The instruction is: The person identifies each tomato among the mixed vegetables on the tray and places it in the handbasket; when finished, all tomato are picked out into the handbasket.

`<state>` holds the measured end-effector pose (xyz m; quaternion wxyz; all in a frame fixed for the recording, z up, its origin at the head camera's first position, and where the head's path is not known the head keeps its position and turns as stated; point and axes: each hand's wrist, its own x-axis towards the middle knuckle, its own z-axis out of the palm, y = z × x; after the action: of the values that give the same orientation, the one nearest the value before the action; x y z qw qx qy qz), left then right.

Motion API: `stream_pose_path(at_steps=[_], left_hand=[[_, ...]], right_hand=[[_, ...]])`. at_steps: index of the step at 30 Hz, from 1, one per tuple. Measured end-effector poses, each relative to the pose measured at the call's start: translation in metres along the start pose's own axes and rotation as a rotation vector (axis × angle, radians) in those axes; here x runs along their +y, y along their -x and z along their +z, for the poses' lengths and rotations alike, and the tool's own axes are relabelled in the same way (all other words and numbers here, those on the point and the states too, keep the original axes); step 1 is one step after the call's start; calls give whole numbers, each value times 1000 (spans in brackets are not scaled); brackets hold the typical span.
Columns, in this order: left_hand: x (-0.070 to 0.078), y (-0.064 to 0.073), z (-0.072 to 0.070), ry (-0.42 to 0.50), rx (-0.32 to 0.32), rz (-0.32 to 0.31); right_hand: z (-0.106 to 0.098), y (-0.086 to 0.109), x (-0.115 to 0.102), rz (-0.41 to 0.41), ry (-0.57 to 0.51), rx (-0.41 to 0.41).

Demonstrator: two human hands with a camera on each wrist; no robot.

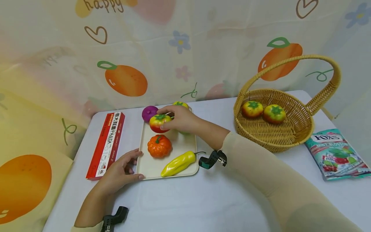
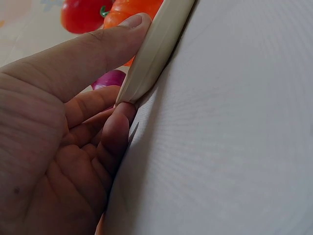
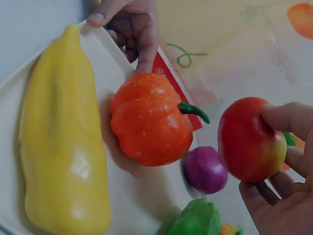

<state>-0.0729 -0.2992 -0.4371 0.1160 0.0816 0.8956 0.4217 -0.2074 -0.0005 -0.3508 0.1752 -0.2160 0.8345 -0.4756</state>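
My right hand (image 1: 182,120) pinches a red-and-yellow toy fruit with a green leafy top (image 1: 158,123) between thumb and fingers, over the far left part of the cream tray (image 1: 181,143). In the right wrist view, the fruit's smooth red underside faces the camera. My left hand (image 1: 120,172) grips the tray's near left corner, thumb on the rim and a fingertip at its underside in the left wrist view. An orange pumpkin (image 1: 159,146) and a yellow pepper (image 1: 178,164) lie on the tray. At its far end are a purple onion (image 1: 149,113) and a green vegetable (image 3: 196,219), mostly hidden by my right hand in the head view.
A wicker basket (image 1: 255,141) with a tall handle stands at the right, holding two similar fruits (image 1: 274,113). Beside it lies a green candy bag (image 1: 337,154). Left of the tray is a red pasta box (image 1: 105,145). A patterned cloth (image 1: 203,58) hangs behind the table.
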Motion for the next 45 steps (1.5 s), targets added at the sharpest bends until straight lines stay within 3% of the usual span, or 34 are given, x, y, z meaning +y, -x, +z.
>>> stream_pose_path(at_steps=[9,35,45], left_hand=[[-1,2,-1,9,-2,-18],[-1,1,0,-9,-2,-1],[1,0,1,1,-1,-19]], right_hand=[[-11,22,-3,-20,-12,-20],[-47,87,16,-98,-50,-19],[-67,110,25,-87,0,-4]])
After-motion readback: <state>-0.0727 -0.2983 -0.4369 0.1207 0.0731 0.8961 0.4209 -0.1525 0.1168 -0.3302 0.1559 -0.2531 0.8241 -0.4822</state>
